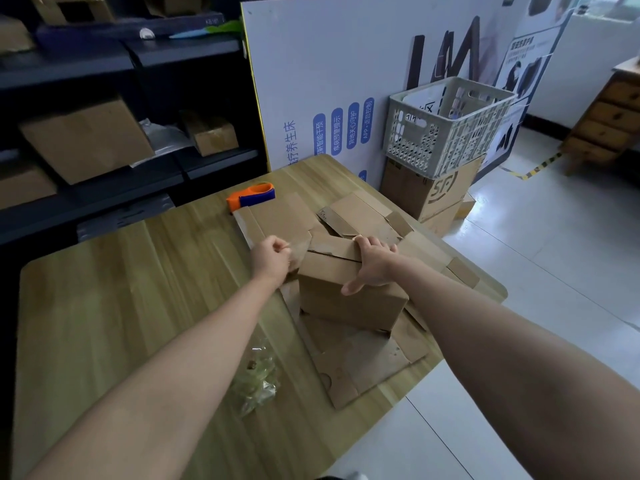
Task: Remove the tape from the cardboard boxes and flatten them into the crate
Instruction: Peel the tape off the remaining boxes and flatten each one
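A small brown cardboard box [349, 296] stands still assembled on the far right part of the wooden bench [121, 289]. Its top flaps are partly loose and its sides are scuffed. It sits on a layer of flattened cardboard [360, 362] that spreads beneath and behind it to the bench's right edge. The white slatted crate [446, 126] is well apart from the box, off the bench, perched on a larger brown carton [429, 188] on the floor.

An orange and blue tape dispenser [251, 197] lies at the far side of the bench, just beside the cardboard. A crumpled wad of clear tape [256, 379] rests nearer the person, partly hidden by the left forearm. A printed board [329, 81] leans behind the bench. Dark shelves [86, 140] with more boxes fill the left, and a wooden chest of drawers [609, 116] stands at the far right.

Both arms reach forward. The left hand [272, 259] is curled tight at the box's upper left corner, thumb and forefinger pinching what looks like a strip of clear tape [299, 249]. The right hand [372, 263] grips the box from above, fingers hooked over its far top edge and thumb spread down the near face.
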Available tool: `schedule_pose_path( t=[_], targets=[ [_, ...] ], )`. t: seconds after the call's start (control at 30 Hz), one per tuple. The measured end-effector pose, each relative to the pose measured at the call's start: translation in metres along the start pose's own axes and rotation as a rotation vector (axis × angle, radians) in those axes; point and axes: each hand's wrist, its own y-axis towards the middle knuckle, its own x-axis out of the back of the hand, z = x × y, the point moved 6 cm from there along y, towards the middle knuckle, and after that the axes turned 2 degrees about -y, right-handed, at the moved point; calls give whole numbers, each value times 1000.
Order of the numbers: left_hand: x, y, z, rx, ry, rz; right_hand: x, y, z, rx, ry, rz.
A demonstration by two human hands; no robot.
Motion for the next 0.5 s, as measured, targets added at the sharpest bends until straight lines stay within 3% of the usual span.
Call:
schedule_pose_path(
  t=[0.13, 0.2, 0.37, 0.5],
  targets=[
    [68, 11, 53, 156, 21, -265, 1, 1, -1, -16, 0, 22],
    [92, 12, 67, 169, -6, -306, 3, 3, 1, -32, -20, 45],
    [84, 0, 69, 87, -57, -66, 4, 0, 10, -73, -103, 60],
    [56, -30, 81, 10, 72, 166, 3, -5, 16, -93, -121, 58]
  ],
)
